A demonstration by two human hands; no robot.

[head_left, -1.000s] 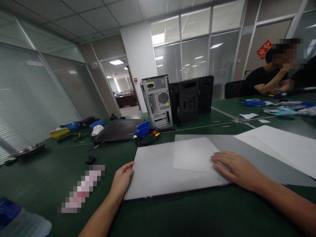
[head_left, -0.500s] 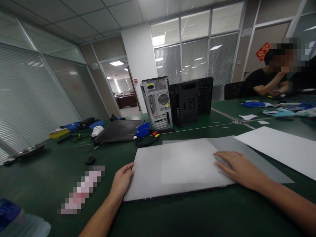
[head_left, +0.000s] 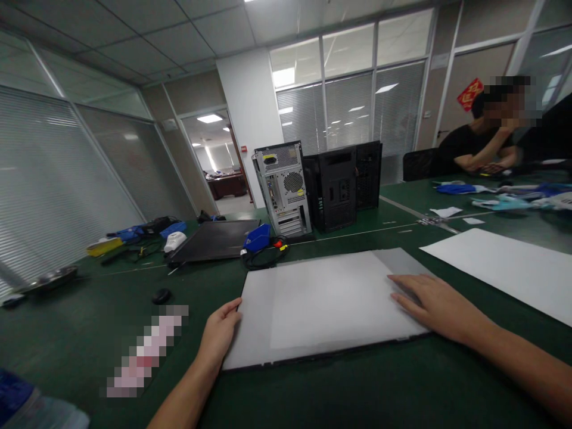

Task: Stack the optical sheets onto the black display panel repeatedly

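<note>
A flat white panel (head_left: 254, 310) with a thin black edge, like a display backlight panel, lies on the green table in front of me. Over it rests a translucent plastic sheet (head_left: 330, 304), offset so that a strip of the panel shows at the left. My left hand (head_left: 220, 330) pinches the panel's left edge between thumb and fingers. With fingers stretched out flat, my right hand (head_left: 431, 301) lies on the sheet at the panel's right end. The palm hides part of the right edge there.
Behind the panel stand an open computer case (head_left: 286, 190) and black case parts (head_left: 335, 190). A dark flat screen (head_left: 218, 241) and a blue device with a cable (head_left: 258, 238) lie left of them. A white sheet (head_left: 504, 268) is at the right. A person (head_left: 473, 146) sits beyond.
The translucent sheet has slid left over the panel, and its right part that stuck out past my right hand now lies over the panel. My left hand has kept its hold on the edge.
</note>
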